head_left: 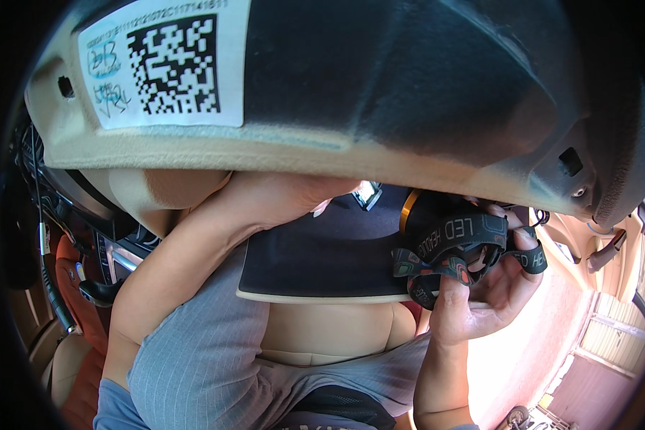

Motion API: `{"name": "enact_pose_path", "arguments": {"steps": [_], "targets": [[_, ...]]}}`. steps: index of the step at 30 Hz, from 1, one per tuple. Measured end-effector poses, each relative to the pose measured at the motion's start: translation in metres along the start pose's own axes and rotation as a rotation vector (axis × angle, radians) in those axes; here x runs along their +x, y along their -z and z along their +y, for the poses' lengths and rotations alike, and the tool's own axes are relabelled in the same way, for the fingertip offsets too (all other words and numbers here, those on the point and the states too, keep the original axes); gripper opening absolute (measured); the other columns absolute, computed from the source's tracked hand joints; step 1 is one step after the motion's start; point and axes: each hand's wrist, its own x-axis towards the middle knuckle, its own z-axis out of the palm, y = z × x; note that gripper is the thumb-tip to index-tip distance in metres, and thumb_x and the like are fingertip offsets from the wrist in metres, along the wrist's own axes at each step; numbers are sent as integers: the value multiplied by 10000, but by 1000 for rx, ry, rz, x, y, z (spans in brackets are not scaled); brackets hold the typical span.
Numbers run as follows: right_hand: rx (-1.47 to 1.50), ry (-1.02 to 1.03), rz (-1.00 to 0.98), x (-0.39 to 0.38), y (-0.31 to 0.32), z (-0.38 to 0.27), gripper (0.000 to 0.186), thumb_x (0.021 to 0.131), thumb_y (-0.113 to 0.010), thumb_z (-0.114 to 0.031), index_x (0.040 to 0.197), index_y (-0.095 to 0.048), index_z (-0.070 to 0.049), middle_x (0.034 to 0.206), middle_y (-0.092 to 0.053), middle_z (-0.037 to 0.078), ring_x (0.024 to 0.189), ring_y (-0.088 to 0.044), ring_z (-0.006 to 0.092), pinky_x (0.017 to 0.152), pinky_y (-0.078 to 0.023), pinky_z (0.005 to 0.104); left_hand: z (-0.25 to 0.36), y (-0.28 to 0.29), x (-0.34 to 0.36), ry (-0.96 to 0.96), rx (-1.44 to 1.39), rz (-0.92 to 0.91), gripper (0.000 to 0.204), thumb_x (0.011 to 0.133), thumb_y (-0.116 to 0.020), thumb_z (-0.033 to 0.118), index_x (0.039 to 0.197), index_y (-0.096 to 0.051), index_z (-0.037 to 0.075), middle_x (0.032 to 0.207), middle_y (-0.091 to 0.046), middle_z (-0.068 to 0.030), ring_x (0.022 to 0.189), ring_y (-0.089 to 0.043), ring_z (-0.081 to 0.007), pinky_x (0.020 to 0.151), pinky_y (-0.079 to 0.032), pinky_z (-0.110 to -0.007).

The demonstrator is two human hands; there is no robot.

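My left hand [315, 192] reaches in beneath the overhanging black and beige trim panel [380, 86], beside a small shiny fitting [367, 195]; most of its fingers are hidden, so its grip is unclear. A dark flat board with a pale rim [315, 265] lies below it. At the right, my right hand [484, 290] is curled around a head lamp with a bunched, printed dark strap [451, 233] and an orange ring on its dark body [409, 209]. A white label with a square code [161, 64] is on the trim.
I am inside a car, my grey-trousered legs [186, 358] below the board. A beige seat [326, 326] is beneath, a hanging cable [43, 236] and console [115, 258] at the left. At the right are an open door [616, 258] and pinkish ground [537, 337] outside.
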Motion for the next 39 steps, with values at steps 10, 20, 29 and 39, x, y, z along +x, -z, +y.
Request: {"name": "enact_pose_path", "arguments": {"steps": [10, 20, 29, 39], "targets": [[-36, -10, 27, -1, 1, 1, 694, 767, -712, -36, 1366, -361, -15, 1301, -499, 293, 1229, -551, 324, 1028, -521, 432, 6, -3, -1, -136, 122, 42, 136, 937, -702, 159, 856, -673, 53, 693, -608, -6, 602, -537, -86, 527, -429, -271], [-18, -35, 22, -2, 4, 0, 689, 754, -701, -12, 1356, -366, -10, 1298, -491, 294, 1242, -537, 331, 1046, -504, 440, 8, -6, 5, 7, 10, 0, 141, 941, -551, 48, 899, -683, 24, 785, -673, -54, 646, -587, -106, 543, -441, -244], [-7, -38, 24, -2, 4, -1, 696, 740, -685, 24, 1357, -367, -19, 1306, -489, 286, 1248, -535, 331, 1054, -497, 443, 10, -5, 4, 31, 67, -10, 189, 941, -522, 21, 996, -700, -9, 908, -720, -117, 705, -643, -132, 563, -467, -244], [-6, -36, 20, -2, 3, 0, 703, 728, -673, 17, 1360, -371, -30, 1313, -487, 285, 1250, -536, 326, 1055, -502, 432, 13, -4, 1, 61, 133, -5, 207, 972, -533, 104, 1014, -706, -1, 861, -732, -110, 677, -624, -125, 574, -486, -266]]}}
